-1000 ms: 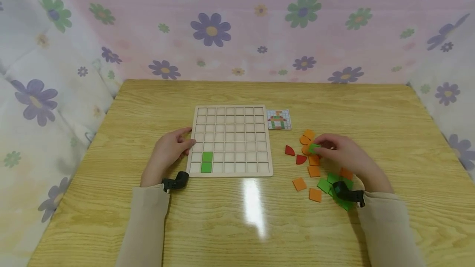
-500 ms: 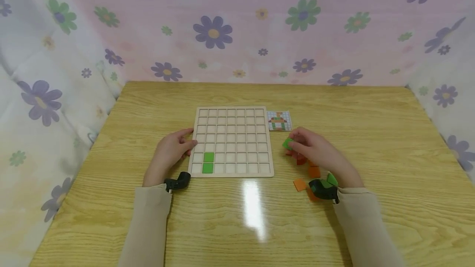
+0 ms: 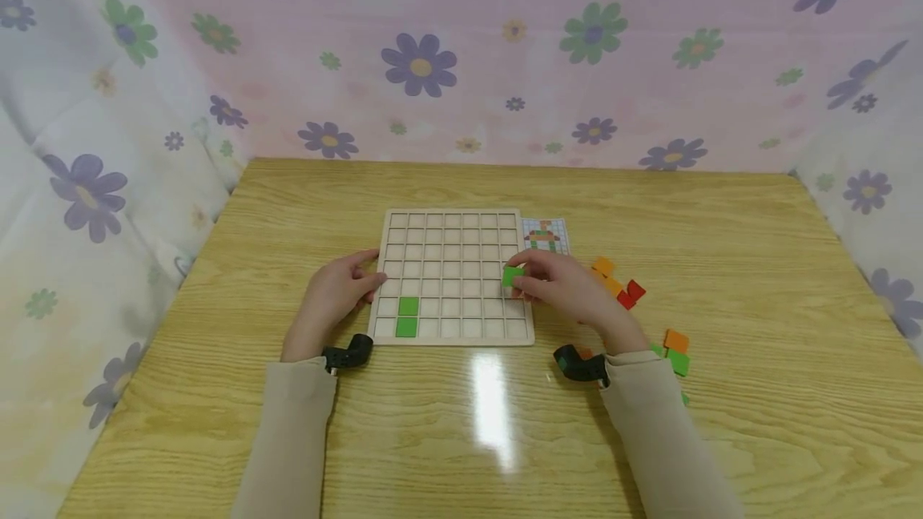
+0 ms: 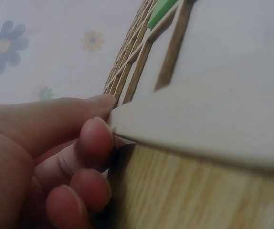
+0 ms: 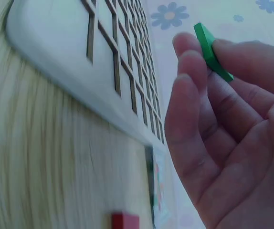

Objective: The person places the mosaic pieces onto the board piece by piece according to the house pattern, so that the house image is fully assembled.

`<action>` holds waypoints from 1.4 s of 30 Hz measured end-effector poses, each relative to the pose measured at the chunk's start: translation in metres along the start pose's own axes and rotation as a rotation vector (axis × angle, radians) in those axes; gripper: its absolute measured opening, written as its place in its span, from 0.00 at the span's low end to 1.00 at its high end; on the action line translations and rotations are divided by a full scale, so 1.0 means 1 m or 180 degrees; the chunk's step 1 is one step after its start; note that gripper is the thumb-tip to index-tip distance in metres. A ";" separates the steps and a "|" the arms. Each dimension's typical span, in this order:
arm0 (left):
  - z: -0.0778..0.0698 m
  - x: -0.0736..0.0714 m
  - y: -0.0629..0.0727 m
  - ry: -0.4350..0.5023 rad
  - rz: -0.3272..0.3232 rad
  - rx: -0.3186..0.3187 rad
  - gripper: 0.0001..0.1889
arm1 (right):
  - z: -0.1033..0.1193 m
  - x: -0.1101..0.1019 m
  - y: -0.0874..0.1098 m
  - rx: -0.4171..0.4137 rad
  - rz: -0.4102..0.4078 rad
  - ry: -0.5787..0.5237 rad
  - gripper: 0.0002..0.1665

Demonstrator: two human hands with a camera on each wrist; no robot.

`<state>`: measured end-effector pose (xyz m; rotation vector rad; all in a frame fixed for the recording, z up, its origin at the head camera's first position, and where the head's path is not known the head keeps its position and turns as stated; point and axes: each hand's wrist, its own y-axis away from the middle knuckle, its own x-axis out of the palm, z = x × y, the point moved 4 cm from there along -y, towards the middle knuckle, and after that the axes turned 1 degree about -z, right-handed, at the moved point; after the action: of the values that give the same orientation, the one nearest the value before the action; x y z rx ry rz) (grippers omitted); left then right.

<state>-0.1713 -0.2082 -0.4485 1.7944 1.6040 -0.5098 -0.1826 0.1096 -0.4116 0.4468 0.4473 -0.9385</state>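
Observation:
A pale wooden grid board lies on the table, with two green square tiles set one above the other in its lower left cells. My left hand holds the board's left edge, the thumb over the rim; in the left wrist view its fingertips meet the board's side. Above the board's right part, my right hand pinches another green square tile between thumb and fingers. The right wrist view shows this tile tilted and off the board.
A small pattern card lies against the board's upper right side, partly behind the right hand. Right of the board are orange tiles, red quarter-round tiles and green tiles. The right forearm hides part of this pile.
My right hand has moved left from the loose tiles to over the board, carrying the green tile. The left hand has stayed at the board's left edge.

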 end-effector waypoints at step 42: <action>-0.001 0.001 -0.002 -0.0086 0.0034 -0.0026 0.28 | 0.050 0.091 -0.086 0.0111 0.0054 -0.0029 0.12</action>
<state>-0.1732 -0.2068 -0.4490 1.7820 1.5752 -0.5195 -0.1996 -0.0215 -0.4349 0.4772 0.4189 -0.9326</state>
